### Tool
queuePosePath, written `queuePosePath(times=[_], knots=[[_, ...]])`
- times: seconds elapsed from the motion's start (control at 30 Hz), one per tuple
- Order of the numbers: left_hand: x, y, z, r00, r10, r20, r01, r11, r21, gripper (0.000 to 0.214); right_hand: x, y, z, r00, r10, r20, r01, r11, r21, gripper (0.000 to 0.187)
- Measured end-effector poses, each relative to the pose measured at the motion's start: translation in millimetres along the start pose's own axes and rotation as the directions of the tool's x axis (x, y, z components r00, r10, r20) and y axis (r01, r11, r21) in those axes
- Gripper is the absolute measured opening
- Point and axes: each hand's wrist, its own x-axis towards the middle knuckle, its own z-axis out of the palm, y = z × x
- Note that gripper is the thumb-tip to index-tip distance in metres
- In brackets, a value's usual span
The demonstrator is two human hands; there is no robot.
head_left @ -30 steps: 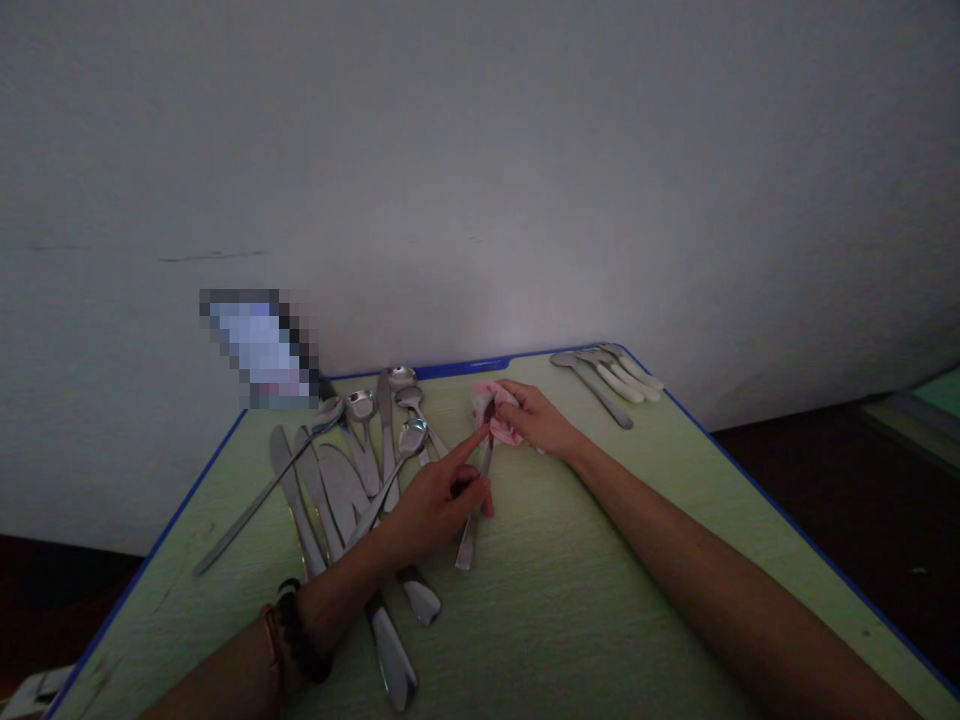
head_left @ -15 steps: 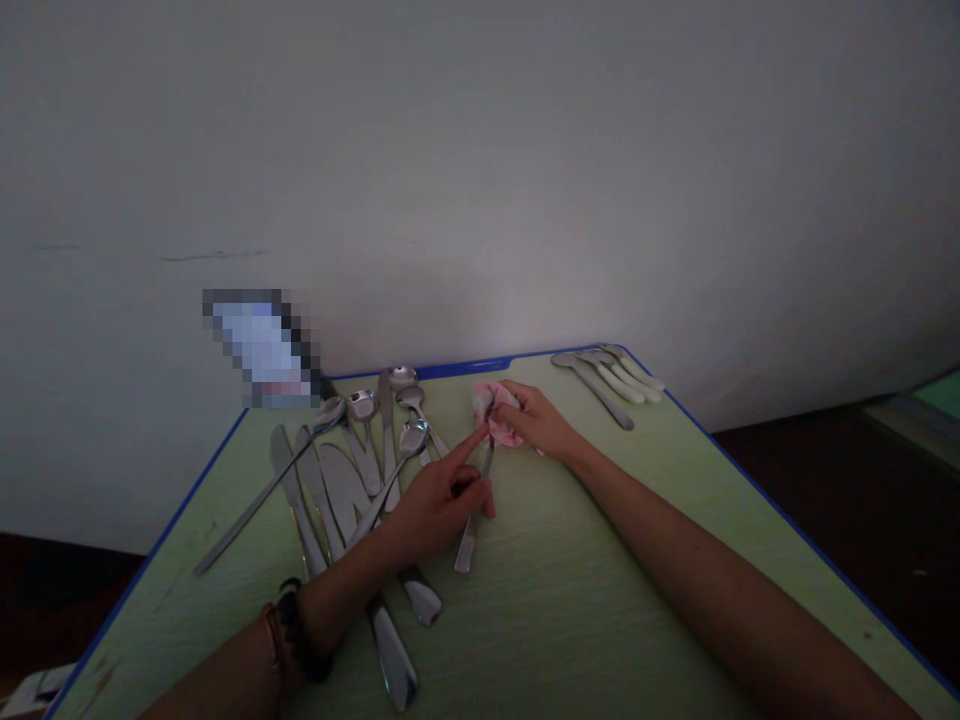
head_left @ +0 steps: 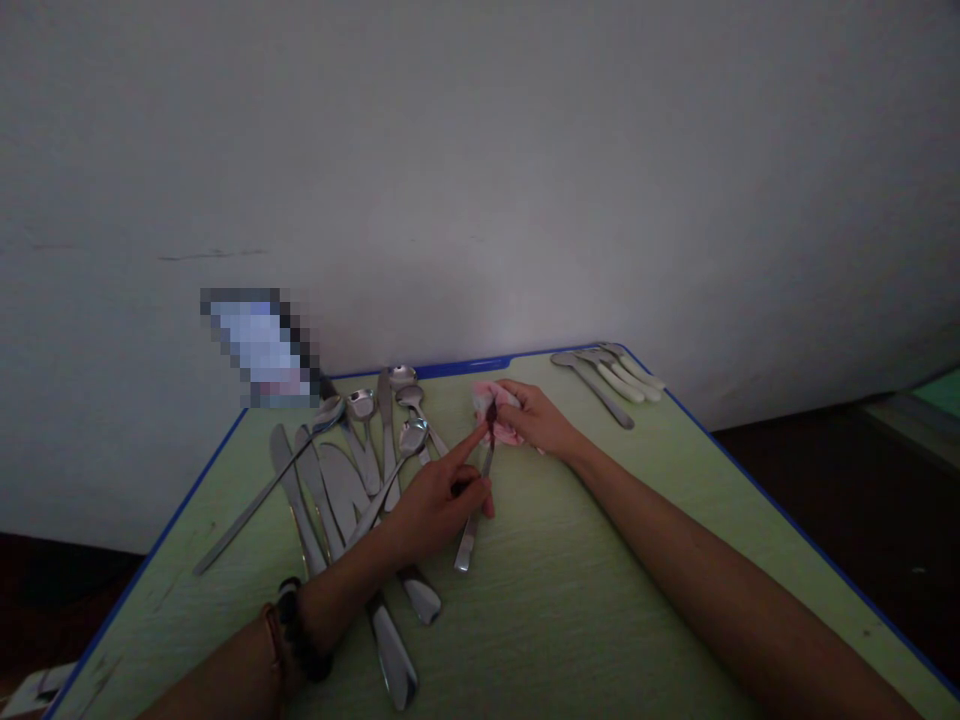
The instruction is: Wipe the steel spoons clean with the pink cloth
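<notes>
My left hand (head_left: 442, 500) is closed around the handle of a metal spoon (head_left: 466, 545), its index finger stretched along toward the spoon's head. The handle end points down toward me. In my right hand (head_left: 531, 418) is a crumpled pink and white cloth (head_left: 486, 392), pinched behind and beside the spoon's head. That small head looks dark against the cloth, and its exact shape is hard to see. Beneath and beside my left forearm lies a loose pile of cutlery, with table knives (head_left: 289, 470) and shiny spoons (head_left: 412, 437); the forearm hides part of it.
On the far right of the green, blue-edged table (head_left: 570, 580) lie a metal spoon (head_left: 600, 390) and several white-handled utensils (head_left: 622, 380). A blurred-out phone-like screen (head_left: 259, 345) leans at the back left. Behind the table rises a pale wall (head_left: 480, 180).
The spoon's dark head shows more plainly against the cloth now, and my right thumb has shifted slightly off it. My left hand and the cutlery around it look unmoved.
</notes>
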Motion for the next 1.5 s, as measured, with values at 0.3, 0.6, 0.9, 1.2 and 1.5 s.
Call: queuePosePath(times=[0.3,0.6,0.9,1.2,1.5], knots=[[-0.4,-0.2,0.5,1.0,0.004,0.0,-0.004,1.0,-0.029,0.071,0.3,5.7,0.6,1.0,-0.004,-0.012,0.004,1.0,-0.017,0.027],[-1.6,-2.2,0.0,1.0,-0.006,0.016,0.007,0.997,-0.071,0.075,-0.5,4.1,0.0,0.999,0.042,-0.005,-0.041,0.996,0.074,0.024],[-1.4,-2.1,0.5,0.999,-0.033,0.013,0.034,0.995,-0.09,0.078,0.0,5.5,-0.3,0.998,0.066,0.013,-0.067,0.989,0.132,0.031],[-1.2,0.8,1.5,0.999,-0.04,0.007,0.041,0.996,-0.085,0.076,0.5,7.9,-0.7,0.997,0.075,0.029,-0.078,0.986,0.146,0.025],[-1.7,1.5,1.2,0.999,-0.043,0.011,0.044,0.997,-0.06,0.075,-0.7,4.4,-0.9,0.997,0.076,0.014,-0.077,0.989,0.129,0.02]])
